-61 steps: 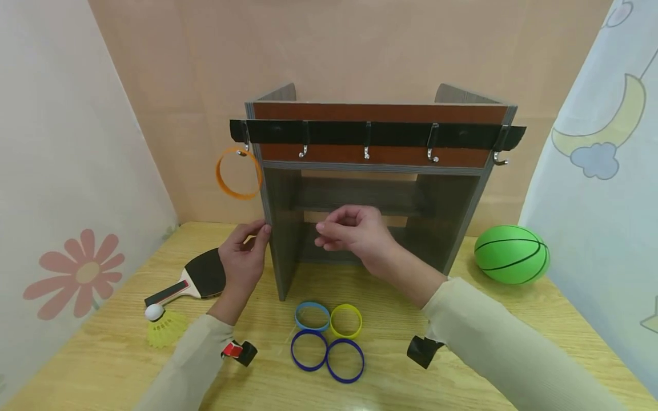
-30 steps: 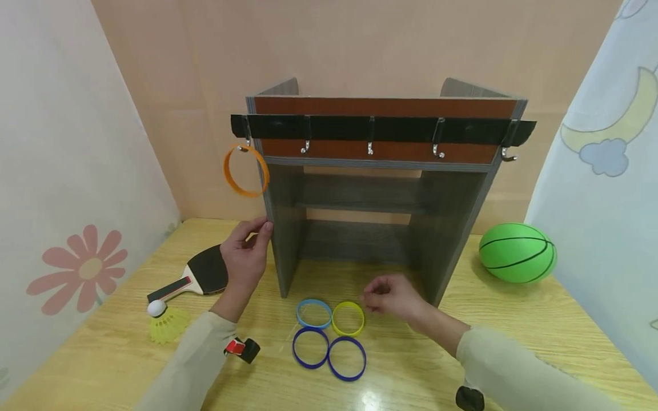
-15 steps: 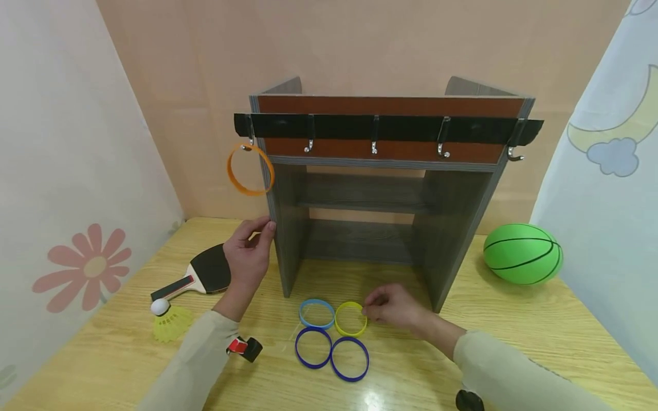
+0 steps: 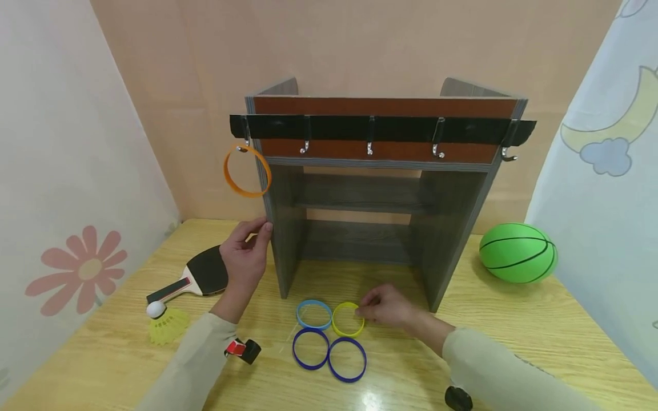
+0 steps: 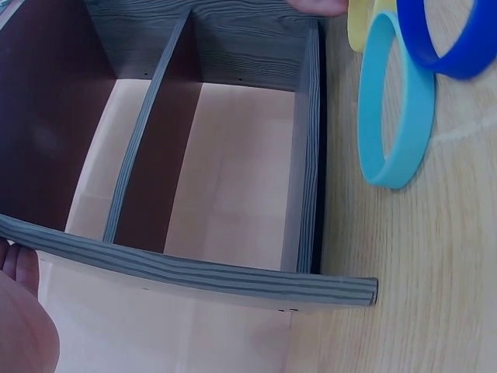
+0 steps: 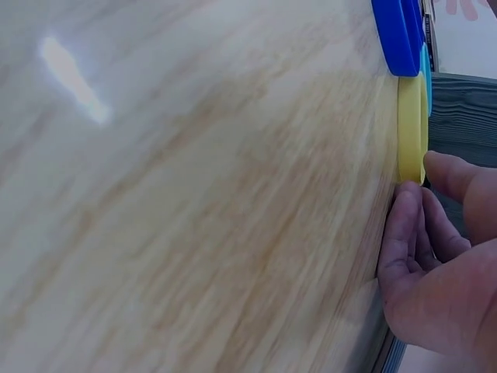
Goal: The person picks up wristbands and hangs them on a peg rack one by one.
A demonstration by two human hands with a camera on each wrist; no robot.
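My left hand [image 4: 244,251] grips the front edge of the grey wooden shelf's left side panel [image 4: 281,257] between thumb and fingers. Down on the table, my right hand [image 4: 388,308] pinches the right rim of a yellow wristband [image 4: 347,335]. The right wrist view has the thumb over the rim of the yellow wristband [image 6: 409,128] and the fingertips at its outer side. A light blue wristband [image 4: 314,327] and two dark blue wristbands [image 4: 311,368] lie against one another beside it. From the leftmost hook of the black rail [image 4: 339,129] hangs an orange wristband [image 4: 249,194].
Several silver hooks along the rail, such as the middle hook [image 4: 369,149], carry nothing. A table tennis bat [image 4: 208,271] and a yellow shuttlecock [image 4: 168,325] lie left of the shelf. At the right sits a green ball [image 4: 516,254].
My right hand has come down from in front of the shelf to the yellow wristband and now pinches its right rim. The left hand keeps its hold on the side panel.
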